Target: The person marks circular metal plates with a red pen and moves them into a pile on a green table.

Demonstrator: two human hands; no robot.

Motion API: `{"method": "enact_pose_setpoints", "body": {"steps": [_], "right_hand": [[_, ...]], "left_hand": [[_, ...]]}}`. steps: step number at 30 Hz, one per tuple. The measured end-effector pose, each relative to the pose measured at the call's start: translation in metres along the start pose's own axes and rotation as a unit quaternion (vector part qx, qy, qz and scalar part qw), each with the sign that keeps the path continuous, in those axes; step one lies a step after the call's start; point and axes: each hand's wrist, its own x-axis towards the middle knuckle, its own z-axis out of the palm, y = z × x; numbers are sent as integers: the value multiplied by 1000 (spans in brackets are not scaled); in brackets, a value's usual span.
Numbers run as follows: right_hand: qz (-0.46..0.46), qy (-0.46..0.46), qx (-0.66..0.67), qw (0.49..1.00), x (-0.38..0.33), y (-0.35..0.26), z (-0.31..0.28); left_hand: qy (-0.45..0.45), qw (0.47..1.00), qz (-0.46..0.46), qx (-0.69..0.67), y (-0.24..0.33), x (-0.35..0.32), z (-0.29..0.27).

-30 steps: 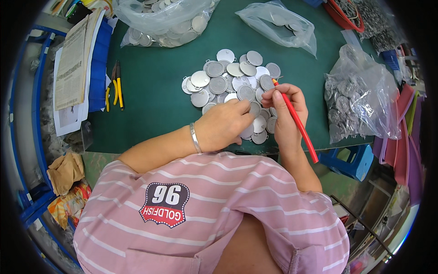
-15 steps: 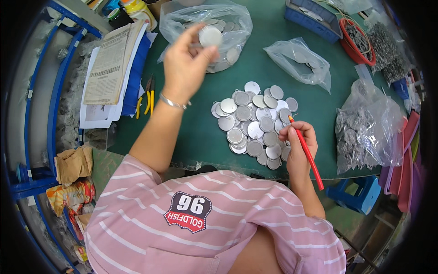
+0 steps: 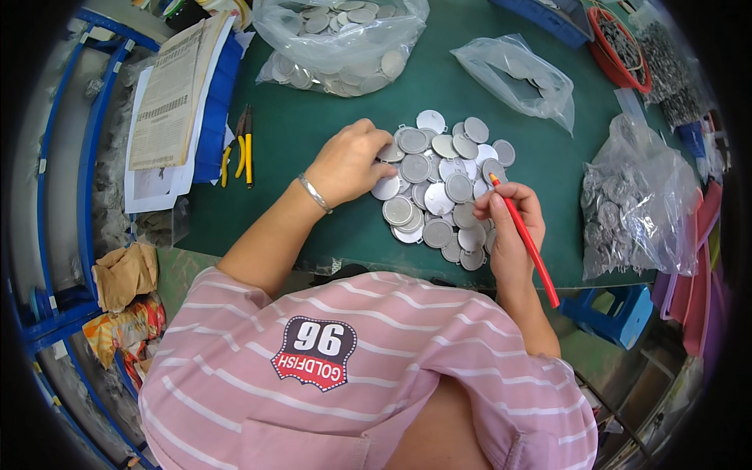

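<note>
Several round silver metal discs (image 3: 439,188) lie in a loose pile on the green table (image 3: 313,133). My left hand (image 3: 350,160), with a metal bracelet on the wrist, rests on the left edge of the pile, its fingers curled over a disc. My right hand (image 3: 511,219) holds a red pencil-like stick (image 3: 526,243), with its tip touching a disc at the pile's right side.
A clear bag of more discs (image 3: 341,39) lies at the far edge, an almost empty bag (image 3: 517,74) to its right, and a full bag of small metal parts (image 3: 634,204) at the right. Yellow-handled pliers (image 3: 244,145) and papers (image 3: 168,102) lie at the left.
My left hand came down from the bag of discs at the far edge, where it held up a disc, and is back on the pile. My right hand stayed with the stick.
</note>
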Motion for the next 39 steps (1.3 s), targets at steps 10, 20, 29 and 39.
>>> {"method": "enact_pose_setpoints", "body": {"steps": [10,20,29,39], "right_hand": [[-23,-16,-25,999,9,1,20],[-28,23,-2,999,9,-4,19],[-218,26,-37,975,-7,2,11],[-321,-47,-127,937,-2,3,3]], "left_hand": [[-91,834,-202,-506,56,-3,7],[-15,742,-251,-622,72,-4,12],[-17,719,-258,-645,69,-4,14],[-30,700,-260,-665,66,-5,13]]}}
